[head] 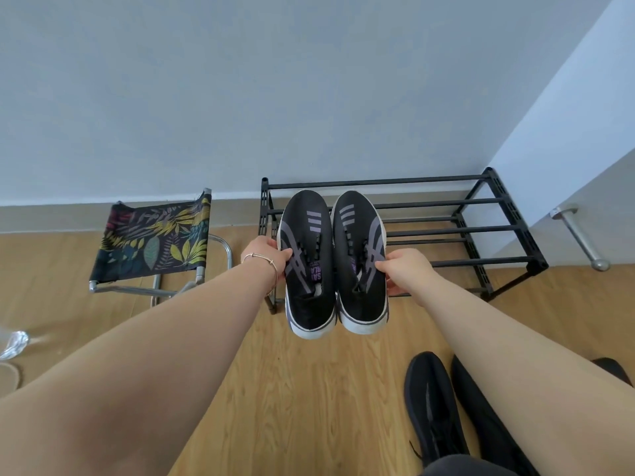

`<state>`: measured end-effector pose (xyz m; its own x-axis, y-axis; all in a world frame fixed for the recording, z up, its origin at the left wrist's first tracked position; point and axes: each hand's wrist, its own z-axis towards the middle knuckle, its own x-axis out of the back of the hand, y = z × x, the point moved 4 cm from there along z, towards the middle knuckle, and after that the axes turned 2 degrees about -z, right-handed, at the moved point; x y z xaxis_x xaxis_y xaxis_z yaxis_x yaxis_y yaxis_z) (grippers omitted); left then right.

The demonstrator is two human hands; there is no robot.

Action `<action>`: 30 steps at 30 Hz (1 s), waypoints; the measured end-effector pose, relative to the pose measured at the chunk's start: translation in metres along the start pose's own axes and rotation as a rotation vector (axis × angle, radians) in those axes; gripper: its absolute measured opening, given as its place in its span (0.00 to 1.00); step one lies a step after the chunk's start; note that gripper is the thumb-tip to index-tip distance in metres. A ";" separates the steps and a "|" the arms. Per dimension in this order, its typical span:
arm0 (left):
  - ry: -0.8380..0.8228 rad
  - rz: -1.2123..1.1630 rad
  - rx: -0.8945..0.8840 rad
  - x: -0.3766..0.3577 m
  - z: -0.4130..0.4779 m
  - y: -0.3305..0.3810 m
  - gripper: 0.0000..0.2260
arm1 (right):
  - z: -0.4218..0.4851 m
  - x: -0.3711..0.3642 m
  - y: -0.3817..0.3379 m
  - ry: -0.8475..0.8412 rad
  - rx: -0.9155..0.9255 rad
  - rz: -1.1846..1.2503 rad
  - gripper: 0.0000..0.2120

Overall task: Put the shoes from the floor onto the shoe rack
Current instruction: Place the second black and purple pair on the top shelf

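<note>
I hold a pair of black sneakers with grey stripes and white soles side by side in the air, toes pointing away from me. My left hand (266,257) grips the outer side of the left sneaker (305,255). My right hand (405,271) grips the outer side of the right sneaker (359,252). Both shoes hang in front of the left end of a black metal shoe rack (457,231), which stands against the wall with bare rails. A second pair of all-black shoes (434,407) lies on the wooden floor at lower right, partly hidden by my right arm.
A folding stool (154,242) with a leaf-print fabric seat stands left of the rack. A metal door stop (580,238) juts out at right by the wall corner. Crumpled clear plastic (13,343) lies at the far left edge of the floor.
</note>
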<state>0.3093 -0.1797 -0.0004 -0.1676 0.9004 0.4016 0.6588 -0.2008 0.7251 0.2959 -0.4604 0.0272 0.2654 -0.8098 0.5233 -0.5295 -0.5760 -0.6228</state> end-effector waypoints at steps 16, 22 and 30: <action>-0.008 -0.040 -0.169 0.010 -0.027 -0.016 0.23 | -0.017 0.004 0.001 0.035 0.172 -0.010 0.12; -0.052 0.269 -0.452 0.007 -0.080 -0.055 0.40 | -0.045 -0.002 0.038 -0.036 0.422 -0.096 0.27; -0.148 0.411 -0.558 -0.006 -0.094 -0.082 0.46 | -0.051 -0.033 0.056 0.032 0.572 -0.242 0.54</action>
<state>0.1871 -0.2050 -0.0095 0.1414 0.7444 0.6526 0.1665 -0.6677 0.7256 0.2165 -0.4605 0.0050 0.2950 -0.6504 0.6999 0.0605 -0.7184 -0.6930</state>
